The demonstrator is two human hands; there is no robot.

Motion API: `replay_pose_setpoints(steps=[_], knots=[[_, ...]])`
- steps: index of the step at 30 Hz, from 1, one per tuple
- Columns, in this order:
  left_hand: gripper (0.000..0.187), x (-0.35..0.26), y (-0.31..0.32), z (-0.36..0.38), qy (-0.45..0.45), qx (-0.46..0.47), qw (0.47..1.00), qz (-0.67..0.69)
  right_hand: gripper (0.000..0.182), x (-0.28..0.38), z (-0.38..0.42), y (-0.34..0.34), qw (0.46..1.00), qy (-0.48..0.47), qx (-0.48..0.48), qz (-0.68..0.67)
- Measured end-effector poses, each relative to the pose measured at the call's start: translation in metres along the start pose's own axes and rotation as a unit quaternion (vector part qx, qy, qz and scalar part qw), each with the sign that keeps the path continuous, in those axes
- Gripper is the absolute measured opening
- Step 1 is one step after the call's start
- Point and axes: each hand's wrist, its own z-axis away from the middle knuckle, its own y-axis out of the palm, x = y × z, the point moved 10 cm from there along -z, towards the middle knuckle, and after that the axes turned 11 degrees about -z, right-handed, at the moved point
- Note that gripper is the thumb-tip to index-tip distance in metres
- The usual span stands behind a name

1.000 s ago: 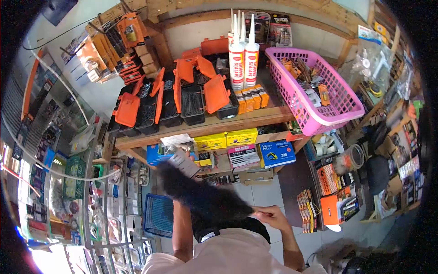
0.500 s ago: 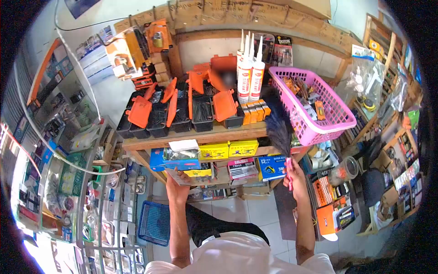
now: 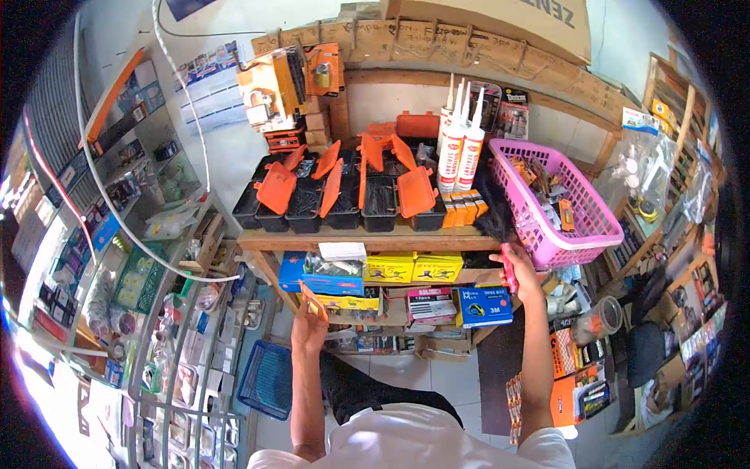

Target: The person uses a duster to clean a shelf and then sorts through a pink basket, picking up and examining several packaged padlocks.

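Observation:
My right hand [image 3: 522,273] is closed round the pink handle [image 3: 509,275] of a duster. Its dark feathers [image 3: 492,211] rise between the small orange boxes [image 3: 462,209] and the pink basket [image 3: 547,246], at the shelf's right part. My left hand [image 3: 310,324] is raised in front of the lower shelf, just below a blue box [image 3: 334,273]. Its fingers are pinched round a thin, flat thing seen nearly edge-on, too unclear to name. Black bins with orange lids [image 3: 275,187] line the top of the wooden shelf [image 3: 375,234], with white sealant tubes [image 3: 470,156] beside them.
Yellow boxes [image 3: 437,268] and a blue box marked 3M [image 3: 484,306] sit on the lower shelves. A blue basket [image 3: 266,379] is on the floor at the left, near a glass display rack. Packaged goods [image 3: 574,391] and a clear tub [image 3: 600,316] stand at the right.
The view has shifted, so the shelf appears further right. My right hand and the duster are nearer the shelf edge. The pale card in my left hand no longer shows its flat face.

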Motion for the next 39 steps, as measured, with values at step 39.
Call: replay_pose_setpoints(steps=[39], knots=[[0.043,-0.207,0.448,0.015,0.380,0.152,0.751,-0.518,0.029,0.212,0.082,0.448,0.886,-0.330,0.322,-0.059]])
